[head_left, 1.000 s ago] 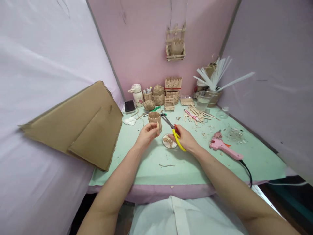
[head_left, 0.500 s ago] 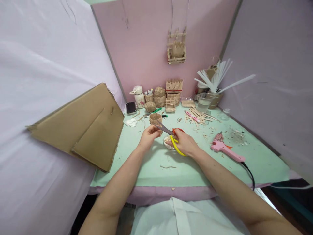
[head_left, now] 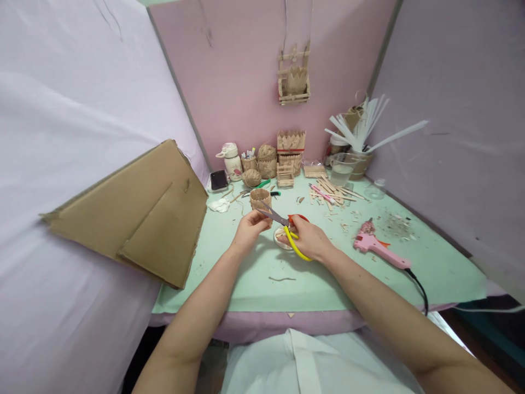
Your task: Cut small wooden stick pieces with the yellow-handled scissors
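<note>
My right hand [head_left: 309, 238] is closed on the red and yellow handles of the scissors [head_left: 294, 242], whose grey blades point up and left toward my left hand. The blades look slightly parted. My left hand [head_left: 249, 230] is closed, its thumb and fingers pinched at the blade tips; whatever small piece they hold is too small to make out. Just behind my left hand stands a small round wooden-stick cup [head_left: 261, 199]. A small round white-rimmed dish [head_left: 283, 244] lies under the scissors, partly covered by my right hand.
A pink glue gun [head_left: 381, 251] with a black cord lies on the right. Loose wooden sticks [head_left: 334, 192], a clear water cup [head_left: 341, 171] and twine balls [head_left: 251, 177] stand farther back. Large cardboard [head_left: 135, 213] leans at left. A short twine piece [head_left: 282, 279] lies in front.
The view has shifted slightly. Both hands and the scissors stay almost in the same place, with the blades still at my left fingertips.
</note>
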`<control>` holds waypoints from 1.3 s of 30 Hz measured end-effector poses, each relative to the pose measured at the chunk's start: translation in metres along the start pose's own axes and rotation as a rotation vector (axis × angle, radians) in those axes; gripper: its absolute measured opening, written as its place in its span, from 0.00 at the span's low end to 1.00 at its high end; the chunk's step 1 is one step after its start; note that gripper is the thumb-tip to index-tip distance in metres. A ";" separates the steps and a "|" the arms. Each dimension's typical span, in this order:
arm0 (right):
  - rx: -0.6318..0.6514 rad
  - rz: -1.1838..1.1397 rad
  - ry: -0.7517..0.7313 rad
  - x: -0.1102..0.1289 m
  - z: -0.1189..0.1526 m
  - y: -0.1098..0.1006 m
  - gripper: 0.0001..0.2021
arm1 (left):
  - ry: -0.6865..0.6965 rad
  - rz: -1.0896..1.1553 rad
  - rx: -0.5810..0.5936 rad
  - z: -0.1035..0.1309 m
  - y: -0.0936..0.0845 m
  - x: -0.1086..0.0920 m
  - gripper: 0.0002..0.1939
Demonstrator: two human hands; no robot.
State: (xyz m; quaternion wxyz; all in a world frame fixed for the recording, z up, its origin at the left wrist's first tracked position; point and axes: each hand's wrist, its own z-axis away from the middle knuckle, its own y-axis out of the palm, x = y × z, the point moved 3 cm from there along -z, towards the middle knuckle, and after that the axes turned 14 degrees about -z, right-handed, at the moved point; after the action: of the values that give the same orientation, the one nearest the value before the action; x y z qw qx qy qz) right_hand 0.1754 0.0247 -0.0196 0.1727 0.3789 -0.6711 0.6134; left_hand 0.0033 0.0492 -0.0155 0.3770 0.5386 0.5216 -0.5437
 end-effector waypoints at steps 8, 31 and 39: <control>0.027 -0.009 0.024 0.005 0.001 0.000 0.18 | -0.035 0.055 0.019 0.001 0.003 -0.003 0.12; 0.021 0.032 0.022 -0.001 0.001 0.002 0.21 | 0.019 -0.012 0.061 0.006 0.007 -0.012 0.11; 0.029 0.066 0.050 0.000 0.002 0.004 0.19 | 0.004 0.055 0.091 0.007 0.010 -0.014 0.11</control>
State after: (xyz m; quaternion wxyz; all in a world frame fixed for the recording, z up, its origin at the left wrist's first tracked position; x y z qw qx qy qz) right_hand 0.1726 0.0229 -0.0224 0.1635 0.3438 -0.6696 0.6377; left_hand 0.0135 0.0384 -0.0042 0.3660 0.5705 0.4818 -0.5554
